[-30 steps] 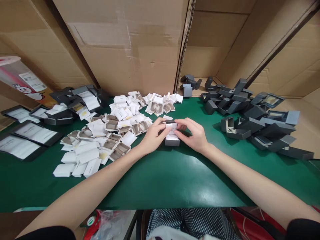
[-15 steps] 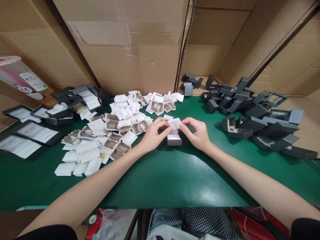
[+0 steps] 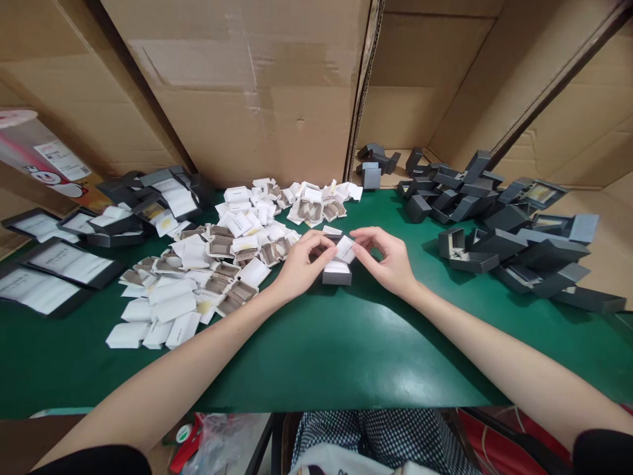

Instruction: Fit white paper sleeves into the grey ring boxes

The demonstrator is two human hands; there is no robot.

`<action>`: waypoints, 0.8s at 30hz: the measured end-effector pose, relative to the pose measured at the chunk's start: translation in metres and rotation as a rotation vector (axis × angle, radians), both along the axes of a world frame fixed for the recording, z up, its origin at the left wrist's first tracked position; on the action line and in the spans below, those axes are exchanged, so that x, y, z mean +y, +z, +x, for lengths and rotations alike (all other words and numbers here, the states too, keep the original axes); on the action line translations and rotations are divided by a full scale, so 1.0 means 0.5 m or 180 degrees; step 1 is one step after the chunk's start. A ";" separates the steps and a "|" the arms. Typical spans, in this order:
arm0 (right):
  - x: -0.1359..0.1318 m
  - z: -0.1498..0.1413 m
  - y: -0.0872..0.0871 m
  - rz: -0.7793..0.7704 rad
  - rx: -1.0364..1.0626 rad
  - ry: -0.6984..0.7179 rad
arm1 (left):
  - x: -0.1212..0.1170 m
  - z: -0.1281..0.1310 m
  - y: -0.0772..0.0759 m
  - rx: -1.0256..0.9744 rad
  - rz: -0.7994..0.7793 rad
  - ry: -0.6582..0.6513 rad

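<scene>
A small grey jewelry-type box stands with its lid up on the green table in front of me, white inside. My left hand is closed at the box's left side, its thumb beside a small white printed insert. The insert is tilted just above the box's opening. My right hand pinches the insert's right edge between thumb and fingers; part of that grip is hidden. Close by on the left lies a heap of white folded inserts, some showing grey-brown undersides.
Open dark boxes are piled on the right. Larger black boxes with white linings lie at the left, near a clear plastic tub. Tall cardboard walls stand behind the green table.
The small box has shifted slightly left with my left hand. The white insert has turned and tilts more steeply, and my right fingers have lifted a little around it.
</scene>
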State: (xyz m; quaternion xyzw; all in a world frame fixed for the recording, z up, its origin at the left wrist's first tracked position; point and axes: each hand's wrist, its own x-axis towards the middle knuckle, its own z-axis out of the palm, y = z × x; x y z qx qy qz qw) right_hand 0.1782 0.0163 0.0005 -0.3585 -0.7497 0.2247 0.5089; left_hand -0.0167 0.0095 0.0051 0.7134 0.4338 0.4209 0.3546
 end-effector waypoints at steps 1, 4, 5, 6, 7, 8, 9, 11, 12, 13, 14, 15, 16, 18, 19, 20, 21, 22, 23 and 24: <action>0.000 0.000 0.000 0.0039 -0.0066 0.0029 | 0.000 0.000 -0.001 -0.0013 0.0000 -0.0007; 0.002 0.000 -0.003 -0.0018 -0.0018 0.0008 | 0.000 -0.001 -0.003 -0.0076 0.0001 -0.0086; 0.004 0.001 -0.006 -0.0089 0.0116 -0.0007 | 0.000 -0.001 -0.004 -0.0086 0.0004 -0.0112; 0.006 0.001 -0.010 -0.0167 0.0282 -0.0010 | 0.000 -0.001 -0.004 -0.0087 0.0014 -0.0124; 0.008 0.002 -0.013 -0.0245 0.0447 0.0007 | 0.000 -0.001 -0.004 -0.0080 0.0026 -0.0119; 0.010 0.002 -0.016 -0.0319 0.0584 0.0041 | 0.000 -0.001 -0.005 -0.0064 0.0038 -0.0105; 0.012 0.003 -0.019 -0.0379 0.0676 0.0089 | 0.000 -0.001 -0.005 -0.0049 0.0051 -0.0087; 0.014 0.004 -0.021 -0.0415 0.0692 0.0219 | 0.001 -0.001 -0.005 -0.0031 0.0076 -0.0064; 0.013 0.005 -0.021 -0.0395 0.0630 0.0286 | 0.001 -0.001 -0.005 -0.0028 0.0085 -0.0061; 0.012 0.005 -0.021 -0.0359 0.0543 0.0347 | 0.001 -0.001 -0.004 -0.0024 0.0090 -0.0063; 0.011 0.006 -0.020 -0.0322 0.0450 0.0402 | 0.001 0.000 -0.004 -0.0024 0.0097 -0.0069; 0.010 0.005 -0.019 -0.0296 0.0377 0.0454 | 0.001 0.000 -0.004 -0.0024 0.0099 -0.0077; 0.008 0.005 -0.019 -0.0287 0.0339 0.0497 | 0.001 0.000 -0.004 -0.0026 0.0096 -0.0085; 0.006 0.004 -0.017 -0.0266 0.0341 0.0529 | 0.001 0.000 -0.005 -0.0041 0.0091 -0.0093; 0.005 0.003 -0.016 -0.0216 0.0342 0.0492 | 0.001 0.000 -0.006 -0.0048 0.0090 -0.0092; 0.004 0.003 -0.014 -0.0125 0.0307 0.0411 | 0.001 -0.001 -0.007 -0.0052 0.0091 -0.0088; 0.004 0.003 -0.012 -0.0003 0.0228 0.0299 | 0.001 -0.001 -0.008 -0.0053 0.0099 -0.0089; 0.003 0.002 -0.010 0.0132 0.0116 0.0182 | 0.001 -0.002 -0.009 -0.0056 0.0115 -0.0097; 0.003 0.003 -0.008 0.0255 0.0000 0.0085 | 0.001 -0.002 -0.010 -0.0061 0.0132 -0.0108; 0.003 0.003 -0.006 0.0346 -0.0101 0.0023 | 0.000 -0.002 -0.010 -0.0070 0.0144 -0.0120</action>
